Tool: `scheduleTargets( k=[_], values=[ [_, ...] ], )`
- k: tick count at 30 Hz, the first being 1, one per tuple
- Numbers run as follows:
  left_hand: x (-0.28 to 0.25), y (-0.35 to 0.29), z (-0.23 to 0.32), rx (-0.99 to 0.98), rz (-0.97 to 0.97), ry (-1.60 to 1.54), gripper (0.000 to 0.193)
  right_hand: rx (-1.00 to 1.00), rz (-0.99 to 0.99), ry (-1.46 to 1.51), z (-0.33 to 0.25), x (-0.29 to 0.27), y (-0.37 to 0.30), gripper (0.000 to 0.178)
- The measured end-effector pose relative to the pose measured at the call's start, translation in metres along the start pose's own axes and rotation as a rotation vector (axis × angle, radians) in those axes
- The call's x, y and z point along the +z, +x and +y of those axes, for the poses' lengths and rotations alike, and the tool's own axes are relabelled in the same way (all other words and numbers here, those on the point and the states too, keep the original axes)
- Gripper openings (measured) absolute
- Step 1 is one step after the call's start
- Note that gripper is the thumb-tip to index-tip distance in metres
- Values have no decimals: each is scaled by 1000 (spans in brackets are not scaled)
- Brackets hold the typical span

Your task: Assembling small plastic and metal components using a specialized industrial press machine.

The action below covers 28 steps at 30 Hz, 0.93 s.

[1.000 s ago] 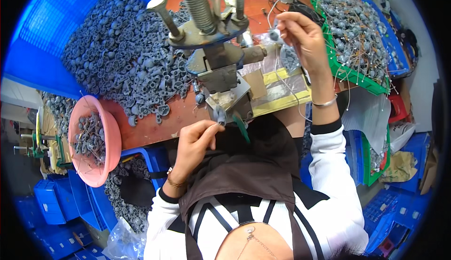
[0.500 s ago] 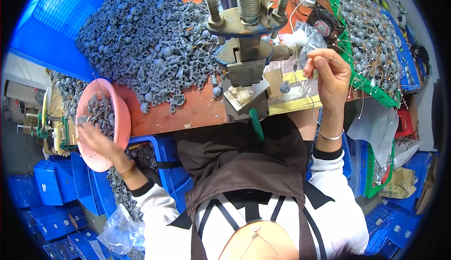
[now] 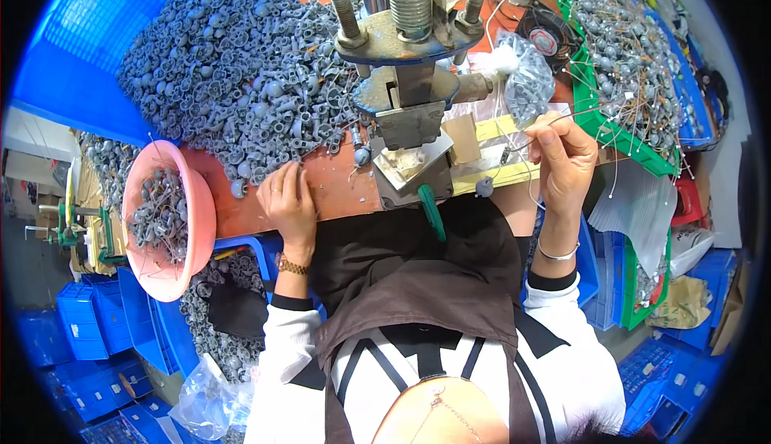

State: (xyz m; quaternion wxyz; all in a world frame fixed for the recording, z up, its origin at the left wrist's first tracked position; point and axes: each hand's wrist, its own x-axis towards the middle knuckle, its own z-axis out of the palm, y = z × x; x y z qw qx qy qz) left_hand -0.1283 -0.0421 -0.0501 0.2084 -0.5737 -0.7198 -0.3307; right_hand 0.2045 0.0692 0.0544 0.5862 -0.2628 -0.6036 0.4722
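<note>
My left hand [image 3: 289, 201] rests on the red-brown tabletop at the near edge of a heap of grey plastic parts [image 3: 233, 83]. Its fingers are bent and close together; whatever they hold is hidden. To the right of the press, my right hand [image 3: 562, 159] pinches a thin wire [image 3: 574, 116] between thumb and fingers. Between the hands stands the metal press [image 3: 409, 115], with a pale block [image 3: 405, 167] under its ram and a green handle [image 3: 431, 213] in front. A small grey part [image 3: 483, 187] shows at the near edge of the yellow board [image 3: 502, 173].
A pink basin [image 3: 205, 203] of grey parts with wires stands at the left. The green-rimmed tray [image 3: 622, 139] at the right holds wired parts, some wires hanging over its edge. A small fan [image 3: 546, 38] and a plastic bag [image 3: 528, 83] sit behind my right hand.
My left hand has moved right, from the pink basin to the heap's near edge. My right hand has lowered slightly, still pinching. The small grey part has shifted nearer to me.
</note>
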Motion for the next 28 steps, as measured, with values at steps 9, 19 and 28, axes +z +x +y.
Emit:
scheduleTargets(
  k=[9, 19, 28],
  values=[
    [33, 23, 96, 176, -92, -741, 19, -29, -85, -26, 11, 21, 0, 19],
    [42, 28, 102, 54, -381, -962, 17, 81, -125, 196, 10, 26, -8, 14],
    [23, 41, 66, -141, -167, -802, 23, 208, -211, 216, 0, 13, -17, 16]
  ],
)
